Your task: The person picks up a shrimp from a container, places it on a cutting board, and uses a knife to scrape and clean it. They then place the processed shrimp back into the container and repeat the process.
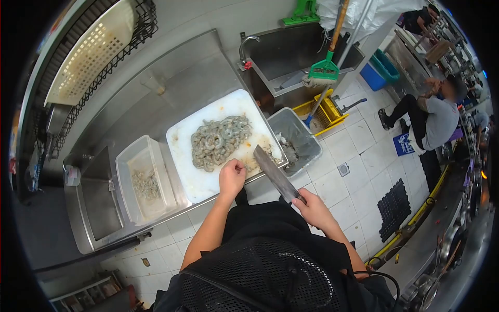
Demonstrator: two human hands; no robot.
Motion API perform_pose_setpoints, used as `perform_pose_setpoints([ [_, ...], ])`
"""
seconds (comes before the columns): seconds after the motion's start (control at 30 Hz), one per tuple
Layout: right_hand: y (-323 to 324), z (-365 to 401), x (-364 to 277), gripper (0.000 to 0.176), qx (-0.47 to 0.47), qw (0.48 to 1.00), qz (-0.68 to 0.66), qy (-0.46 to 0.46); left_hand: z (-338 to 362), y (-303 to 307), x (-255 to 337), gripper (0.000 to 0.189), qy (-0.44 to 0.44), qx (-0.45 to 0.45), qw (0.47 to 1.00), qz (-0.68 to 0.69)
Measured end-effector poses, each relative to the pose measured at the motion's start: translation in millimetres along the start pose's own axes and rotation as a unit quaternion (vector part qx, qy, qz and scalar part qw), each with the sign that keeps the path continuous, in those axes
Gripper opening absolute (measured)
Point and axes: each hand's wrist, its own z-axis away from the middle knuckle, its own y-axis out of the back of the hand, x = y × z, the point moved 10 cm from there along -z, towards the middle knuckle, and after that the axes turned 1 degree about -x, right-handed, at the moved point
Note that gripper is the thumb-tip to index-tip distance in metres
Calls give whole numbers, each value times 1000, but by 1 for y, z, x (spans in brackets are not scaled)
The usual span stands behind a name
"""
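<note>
A pile of raw grey shrimp (221,139) lies on a white cutting board (188,179) in the head view. My left hand (232,179) is closed at the board's near edge, just below the pile; whatever its fingers may hold is hidden. Gripped by its handle, a cleaver (274,171) is in my right hand (313,208), its blade slanting up and left over the board's near right corner. Small scraps lie on the board around the blade. Left of the board, a clear plastic tub (123,174) contains a smaller lot of shrimp (145,184).
A grey waste bin (311,152) stands against the counter's right end. Beyond are a sink (278,62), a yellow mop bucket (328,115) and a green brush (325,66). A seated person (439,117) is at the right. Another sink basin (101,195) is at the left.
</note>
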Motion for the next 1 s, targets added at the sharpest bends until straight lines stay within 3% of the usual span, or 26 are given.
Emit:
perform_pose_setpoints([
  [0.1,-8,6,0,29,-26,999,16,-12,0,1,7,10,-54,-9,997,-56],
  [0.3,-24,2,-1,29,-47,998,34,8,1,-1,10,10,-72,5,996,-55],
  [0.57,-20,-8,2,28,-19,996,82,28,1,16,-7,12,0,8,999,-46],
  [0.67,-22,-8,4,26,-39,996,78,6,4,77,-32,10,28,80,995,48],
  [0.73,-24,-12,15,26,-35,997,69,17,7,152,-78,10,9,196,980,28],
  [0.8,-25,-19,30,26,-32,997,61,29,27,237,-119,10,47,305,951,10],
  [0.83,-30,-22,46,28,-62,998,-23,-8,37,270,-141,10,69,343,937,6],
  [0.87,-38,-25,60,30,-92,989,-105,-46,45,288,-154,10,71,346,936,6],
  [0.93,-41,-32,69,33,-84,990,-100,-49,48,298,-156,18,105,279,931,-209],
  [0.97,-41,-35,75,37,-71,991,-98,-55,48,291,-152,18,105,280,931,-208],
  [1.0,-46,-41,79,37,-70,991,-97,-56,44,270,-138,23,50,270,943,-186],
])
